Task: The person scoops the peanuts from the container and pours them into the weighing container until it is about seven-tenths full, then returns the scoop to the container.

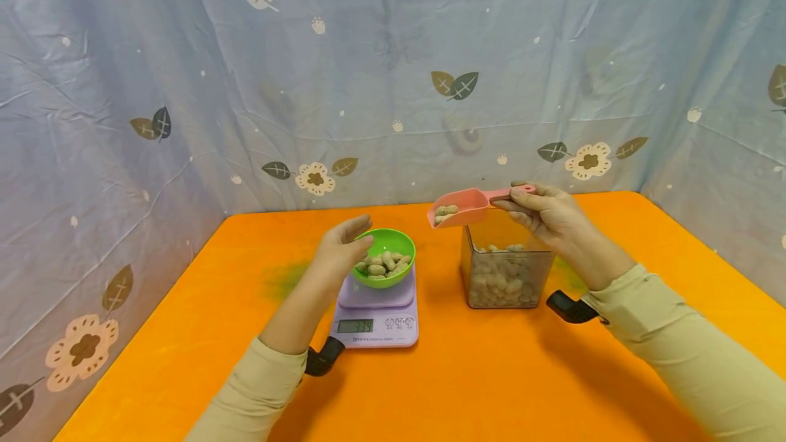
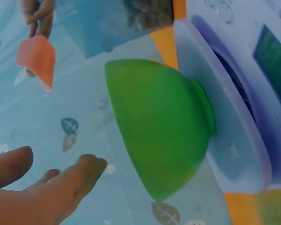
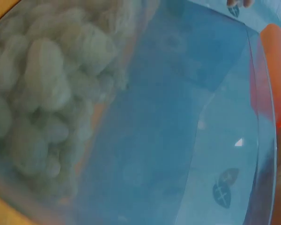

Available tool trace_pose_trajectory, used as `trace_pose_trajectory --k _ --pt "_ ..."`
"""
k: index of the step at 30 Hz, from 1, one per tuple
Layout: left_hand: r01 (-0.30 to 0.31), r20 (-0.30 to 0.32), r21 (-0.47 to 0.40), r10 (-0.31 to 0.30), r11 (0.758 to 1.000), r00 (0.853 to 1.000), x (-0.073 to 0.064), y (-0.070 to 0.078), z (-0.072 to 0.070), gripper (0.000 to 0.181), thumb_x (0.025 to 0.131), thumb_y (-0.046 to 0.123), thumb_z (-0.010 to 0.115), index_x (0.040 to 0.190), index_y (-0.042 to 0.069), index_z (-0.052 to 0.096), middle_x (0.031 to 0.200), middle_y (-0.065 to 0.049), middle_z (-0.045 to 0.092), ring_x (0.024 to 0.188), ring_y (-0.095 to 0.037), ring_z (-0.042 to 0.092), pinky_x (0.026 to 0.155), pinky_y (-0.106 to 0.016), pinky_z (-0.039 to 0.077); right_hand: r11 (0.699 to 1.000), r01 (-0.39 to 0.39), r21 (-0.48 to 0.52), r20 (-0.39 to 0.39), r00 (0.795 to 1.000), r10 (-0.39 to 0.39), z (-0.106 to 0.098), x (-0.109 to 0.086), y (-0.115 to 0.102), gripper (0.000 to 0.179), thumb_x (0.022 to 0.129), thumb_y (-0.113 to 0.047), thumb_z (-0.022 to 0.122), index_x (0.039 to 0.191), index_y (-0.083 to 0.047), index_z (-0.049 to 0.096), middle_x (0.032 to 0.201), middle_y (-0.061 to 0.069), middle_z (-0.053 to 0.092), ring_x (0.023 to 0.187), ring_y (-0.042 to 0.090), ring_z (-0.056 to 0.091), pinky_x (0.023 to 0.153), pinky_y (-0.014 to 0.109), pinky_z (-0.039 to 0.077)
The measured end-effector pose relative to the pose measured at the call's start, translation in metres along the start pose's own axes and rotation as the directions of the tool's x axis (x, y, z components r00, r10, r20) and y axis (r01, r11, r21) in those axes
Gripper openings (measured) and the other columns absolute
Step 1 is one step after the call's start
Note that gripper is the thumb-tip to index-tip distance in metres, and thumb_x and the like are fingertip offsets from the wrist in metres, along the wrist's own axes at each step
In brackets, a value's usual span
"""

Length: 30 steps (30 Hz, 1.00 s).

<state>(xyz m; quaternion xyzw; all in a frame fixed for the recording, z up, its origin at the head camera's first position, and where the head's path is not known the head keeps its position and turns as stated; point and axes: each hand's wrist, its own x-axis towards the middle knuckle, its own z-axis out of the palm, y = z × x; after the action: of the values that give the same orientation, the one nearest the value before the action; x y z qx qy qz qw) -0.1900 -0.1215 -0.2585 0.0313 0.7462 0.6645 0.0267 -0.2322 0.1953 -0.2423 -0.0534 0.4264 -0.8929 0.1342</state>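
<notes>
My right hand (image 1: 549,213) grips the handle of a pink scoop (image 1: 469,202) above the bin. A few peanuts (image 1: 445,213) lie toward the scoop's front lip. Below the hand stands a clear plastic bin (image 1: 506,295) partly filled with peanuts in their shells; its see-through wall (image 3: 168,117) fills most of the right wrist view. My left hand (image 1: 340,251) is beside the green bowl (image 1: 383,278), fingers extended and holding nothing. Several peanuts (image 1: 385,263) sit in the bowl, which rests on a lilac kitchen scale (image 1: 377,338) with a lit display.
An orange cloth (image 1: 233,319) covers the table. Behind and at the sides hangs a pale blue curtain (image 1: 381,33) with leaf and flower prints. Black wrist camera mounts (image 1: 324,358) show under both forearms.
</notes>
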Motion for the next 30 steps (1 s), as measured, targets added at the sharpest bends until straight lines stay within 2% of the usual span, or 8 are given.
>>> trace_pose_trajectory --k 5,11,13,17,20,23,28,30 --pt "-0.017 -0.009 0.019 0.017 1.000 1.000 -0.001 -0.005 -0.007 0.051 0.100 0.000 0.047 0.148 -0.005 0.032 0.150 -0.019 0.037 0.138 -0.036 0.034 0.115 -0.047 0.029 1.000 -0.010 -0.005 0.001 1.000 0.010 0.007 0.004 0.007 0.048 0.098 0.002 0.049 0.139 0.002 0.023 0.088 0.018 0.069 0.077 0.020 0.072 0.061 0.020 0.058" --pt "-0.003 -0.030 0.117 0.007 0.993 1.000 0.000 -0.013 -0.015 0.053 0.099 0.000 0.046 0.149 -0.005 0.029 0.154 -0.022 0.029 0.142 -0.040 0.024 0.118 -0.049 0.022 0.999 -0.002 -0.041 0.019 1.000 0.002 0.013 0.008 0.015 0.027 0.098 0.002 0.050 0.119 0.004 0.033 0.089 0.018 0.068 0.078 0.019 0.072 0.061 0.020 0.058" --pt "0.016 -0.037 0.139 -0.011 0.990 0.999 0.001 -0.015 -0.017 0.055 0.099 0.000 0.046 0.150 -0.004 0.027 0.155 -0.022 0.027 0.142 -0.040 0.022 0.118 -0.049 0.021 0.999 -0.002 -0.051 0.012 1.000 0.003 0.014 0.009 0.017 0.028 0.098 0.002 0.050 0.120 0.004 0.033 0.088 0.017 0.069 0.077 0.019 0.072 0.060 0.019 0.058" --pt "0.050 -0.041 0.159 -0.044 0.986 0.998 0.002 -0.019 -0.020 0.058 0.099 -0.001 0.046 0.151 -0.004 0.023 0.156 -0.023 0.022 0.142 -0.042 0.020 0.117 -0.050 0.021 0.997 -0.006 -0.080 -0.003 1.000 0.006 0.017 0.010 0.021 0.058 0.099 0.001 0.048 0.148 0.005 0.018 0.085 0.015 0.071 0.075 0.016 0.072 0.060 0.018 0.057" --pt "0.080 -0.049 0.179 -0.073 0.981 0.996 0.003 -0.022 -0.022 0.059 0.098 -0.001 0.046 0.151 -0.006 0.021 0.156 -0.025 0.020 0.143 -0.042 0.018 0.117 -0.051 0.022 0.994 -0.006 -0.113 -0.009 1.000 0.005 0.020 0.011 0.023 0.070 0.099 0.001 0.049 0.152 0.006 0.003 0.086 0.014 0.071 0.075 0.015 0.072 0.061 0.017 0.057" --pt "0.114 -0.051 0.187 -0.107 0.976 0.993 0.006 -0.025 -0.023 0.060 0.098 -0.002 0.046 0.151 -0.008 0.019 0.156 -0.027 0.018 0.143 -0.042 0.017 0.116 -0.051 0.024 0.990 -0.004 -0.140 -0.012 1.000 0.002 0.022 0.012 0.025 0.069 0.099 0.001 0.049 0.151 0.008 0.004 0.087 0.013 0.070 0.075 0.014 0.071 0.062 0.017 0.057" --pt "0.153 -0.018 0.119 -0.152 0.981 0.988 0.013 -0.032 -0.026 0.062 0.097 -0.006 0.043 0.149 -0.014 0.011 0.154 -0.033 0.015 0.140 -0.044 0.022 0.113 -0.051 0.032 0.981 -0.008 -0.194 -0.010 1.000 0.006 0.027 0.015 0.028 0.037 0.099 0.001 0.048 0.133 0.008 0.035 0.086 0.012 0.070 0.077 0.014 0.071 0.065 0.017 0.058" --pt "0.158 0.010 0.086 -0.160 0.984 0.987 0.015 -0.035 -0.026 0.061 0.097 -0.009 0.041 0.148 -0.017 0.007 0.152 -0.037 0.015 0.138 -0.046 0.026 0.112 -0.050 0.033 0.973 -0.009 -0.231 -0.011 1.000 0.007 0.029 0.016 0.030 0.031 0.099 0.001 0.048 0.128 0.009 0.038 0.087 0.011 0.070 0.078 0.014 0.071 0.066 0.017 0.058"
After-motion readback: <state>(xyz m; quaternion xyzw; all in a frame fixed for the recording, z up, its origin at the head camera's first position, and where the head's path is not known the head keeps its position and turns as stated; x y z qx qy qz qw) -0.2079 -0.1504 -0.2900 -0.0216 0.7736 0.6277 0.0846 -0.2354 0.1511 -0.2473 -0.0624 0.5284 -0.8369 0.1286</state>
